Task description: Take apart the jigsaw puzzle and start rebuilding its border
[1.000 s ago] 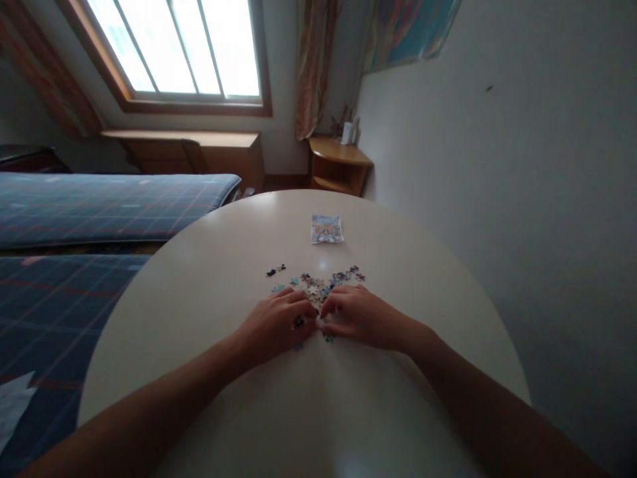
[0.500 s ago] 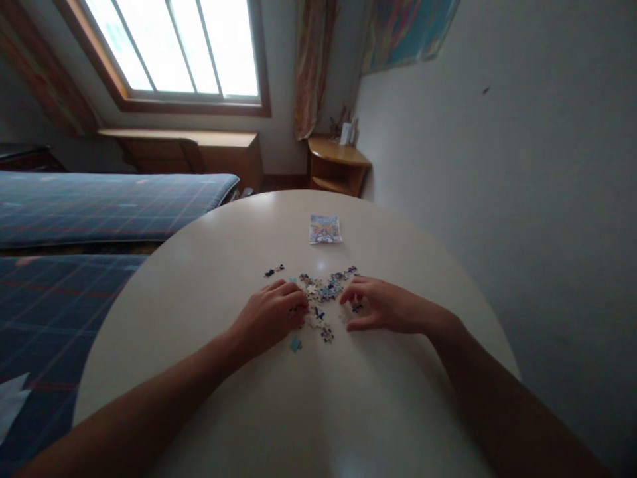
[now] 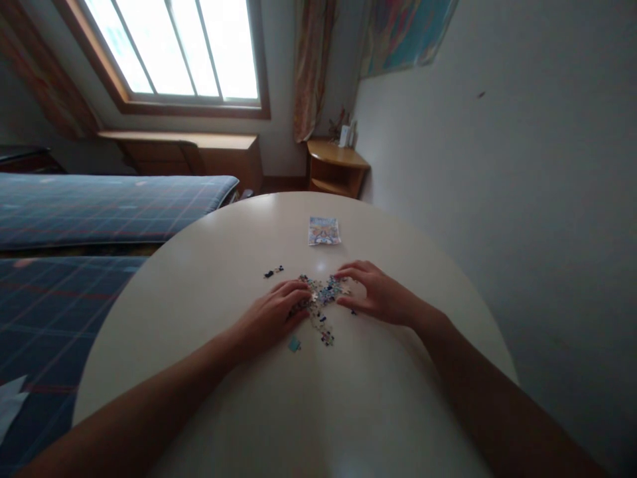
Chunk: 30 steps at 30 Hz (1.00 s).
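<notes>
Small jigsaw puzzle pieces (image 3: 326, 293) lie in a loose heap between my two hands. My left hand (image 3: 276, 311) rests at the heap's left side, fingers stretched out over some pieces and partly covering them. On the right, my right hand (image 3: 375, 292) curves around the edge of the heap, thumb and fingers apart, fingertips at the pieces. A light blue piece (image 3: 294, 344) sits apart, nearer to me. Two or so dark pieces (image 3: 273, 271) lie beyond my left hand.
A small printed picture sheet or packet (image 3: 324, 231) lies farther back on the round white table (image 3: 209, 265). Beds with plaid covers (image 3: 109, 209) stand to the left. A white wall (image 3: 522, 199) runs along the right. A wooden corner shelf (image 3: 338, 154) stands behind the table.
My right hand has moved away from me and slightly left, up to the heap's right edge. The pieces there are pushed closer together. My left hand has shifted slightly, its fingers straighter.
</notes>
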Each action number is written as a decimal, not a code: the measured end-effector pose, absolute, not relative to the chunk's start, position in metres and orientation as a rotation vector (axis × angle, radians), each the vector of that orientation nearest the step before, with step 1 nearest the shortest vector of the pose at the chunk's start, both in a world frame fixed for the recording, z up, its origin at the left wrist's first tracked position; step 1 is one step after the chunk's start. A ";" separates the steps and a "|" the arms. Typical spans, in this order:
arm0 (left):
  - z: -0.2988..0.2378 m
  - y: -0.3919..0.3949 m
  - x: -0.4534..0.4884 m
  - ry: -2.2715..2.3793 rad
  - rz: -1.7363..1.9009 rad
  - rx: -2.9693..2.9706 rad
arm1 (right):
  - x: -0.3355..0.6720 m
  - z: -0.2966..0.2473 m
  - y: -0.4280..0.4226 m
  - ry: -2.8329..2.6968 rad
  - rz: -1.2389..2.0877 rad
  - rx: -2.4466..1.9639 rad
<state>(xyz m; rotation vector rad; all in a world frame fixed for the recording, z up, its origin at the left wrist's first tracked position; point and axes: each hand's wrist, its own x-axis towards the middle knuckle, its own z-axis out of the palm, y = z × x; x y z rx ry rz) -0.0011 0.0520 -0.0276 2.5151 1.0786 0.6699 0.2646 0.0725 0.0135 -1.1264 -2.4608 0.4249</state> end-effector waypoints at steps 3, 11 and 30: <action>-0.025 0.057 -0.002 1.039 0.723 2.450 | 0.254 0.001 0.070 -2.540 0.440 -1.084; -0.023 0.064 -0.006 1.187 0.894 2.198 | 0.250 -0.008 0.081 -2.473 0.540 -0.990; -0.012 0.072 -0.041 1.284 0.620 2.405 | 0.250 -0.004 0.076 -2.444 0.394 -1.157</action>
